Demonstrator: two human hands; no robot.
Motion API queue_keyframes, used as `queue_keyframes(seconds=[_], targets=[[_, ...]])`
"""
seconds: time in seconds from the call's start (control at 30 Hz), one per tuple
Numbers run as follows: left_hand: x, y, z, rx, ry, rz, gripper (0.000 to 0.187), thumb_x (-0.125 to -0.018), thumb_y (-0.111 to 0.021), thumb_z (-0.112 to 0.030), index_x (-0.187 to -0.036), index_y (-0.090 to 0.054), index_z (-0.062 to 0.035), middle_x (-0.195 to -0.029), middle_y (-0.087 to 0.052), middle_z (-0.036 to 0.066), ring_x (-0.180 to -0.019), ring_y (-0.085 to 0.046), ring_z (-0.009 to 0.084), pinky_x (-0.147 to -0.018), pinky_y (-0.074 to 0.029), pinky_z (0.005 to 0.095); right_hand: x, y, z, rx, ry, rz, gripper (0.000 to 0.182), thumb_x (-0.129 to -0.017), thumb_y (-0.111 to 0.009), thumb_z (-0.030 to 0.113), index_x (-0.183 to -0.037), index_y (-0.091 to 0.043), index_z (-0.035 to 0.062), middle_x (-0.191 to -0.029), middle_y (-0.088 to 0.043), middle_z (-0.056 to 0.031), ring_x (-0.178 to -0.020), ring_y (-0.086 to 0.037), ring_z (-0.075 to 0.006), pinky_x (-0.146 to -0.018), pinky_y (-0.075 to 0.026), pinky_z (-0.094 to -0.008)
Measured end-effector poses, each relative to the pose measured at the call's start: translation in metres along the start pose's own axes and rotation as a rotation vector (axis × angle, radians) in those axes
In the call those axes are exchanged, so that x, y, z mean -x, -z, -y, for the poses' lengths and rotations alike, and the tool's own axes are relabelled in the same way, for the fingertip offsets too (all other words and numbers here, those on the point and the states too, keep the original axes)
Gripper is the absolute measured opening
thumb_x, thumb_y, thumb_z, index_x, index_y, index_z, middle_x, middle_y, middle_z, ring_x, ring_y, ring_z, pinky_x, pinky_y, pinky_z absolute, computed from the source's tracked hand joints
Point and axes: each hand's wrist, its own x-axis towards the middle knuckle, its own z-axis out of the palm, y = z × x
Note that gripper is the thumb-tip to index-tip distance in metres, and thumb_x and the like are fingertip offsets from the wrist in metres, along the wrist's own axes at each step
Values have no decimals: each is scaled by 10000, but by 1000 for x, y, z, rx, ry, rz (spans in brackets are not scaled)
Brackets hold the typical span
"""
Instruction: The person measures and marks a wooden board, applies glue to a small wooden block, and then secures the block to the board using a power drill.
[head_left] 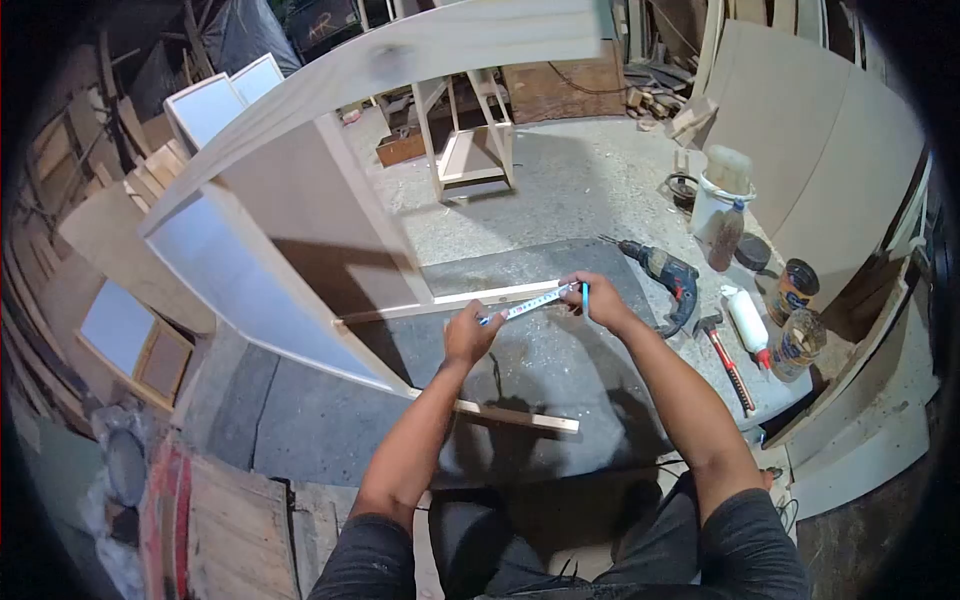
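A white tape measure (535, 303) is stretched between my two hands above the grey work surface (330, 420). My left hand (468, 332) is closed on its left end, and my right hand (597, 298) grips the other end, where a bit of blue shows. Just behind the tape runs a pale wooden rail (470, 298) of a wooden frame with panels (290, 200). Another rail (520, 415) of this frame reaches out below my hands, its cut end towards the right. The frame's curved top board (390, 60) crosses the upper part of the view.
To the right lie a power drill (660, 270), a red-handled hammer (728, 365) and a white glue bottle (745, 325). Beyond them stand a white bucket (712, 205), a plastic bottle (727, 237) and open tins (795, 285). A small wooden stand (470, 155) is at the back.
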Motion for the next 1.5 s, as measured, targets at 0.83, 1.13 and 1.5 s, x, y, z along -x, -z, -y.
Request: queue_keyframes(seconds=[0.83, 1.13, 1.5], targets=[[-96, -147, -13, -279, 139, 141, 539, -751, -702, -520, -854, -582, -5, -843, -644, 233, -829, -620, 396, -717, -477, 454, -100, 61, -190, 154, -233, -127, 113, -809, -646, 151, -836, -661, 43, -667, -649, -83, -576, -627, -169, -513, -488, -319], [-116, -141, 17, -276, 163, 79, 502, -712, -752, -476, -831, -598, -13, -863, -633, 207, -833, -609, 383, -727, -466, 448, -116, 38, -184, 367, -165, -147, 79, -713, -658, 106, -780, -694, 85, -744, -677, -138, -729, -663, -291, -655, -497, -378], [-130, -142, 15, -329, 239, 173, 486, -723, -744, -477, -902, -621, -42, -978, -604, 164, -992, -578, 339, -820, -466, 444, -123, 48, -154, 589, -268, -306, 215, -806, -661, 222, -993, -658, 116, -875, -674, -180, -856, -660, -345, -717, -509, -413]])
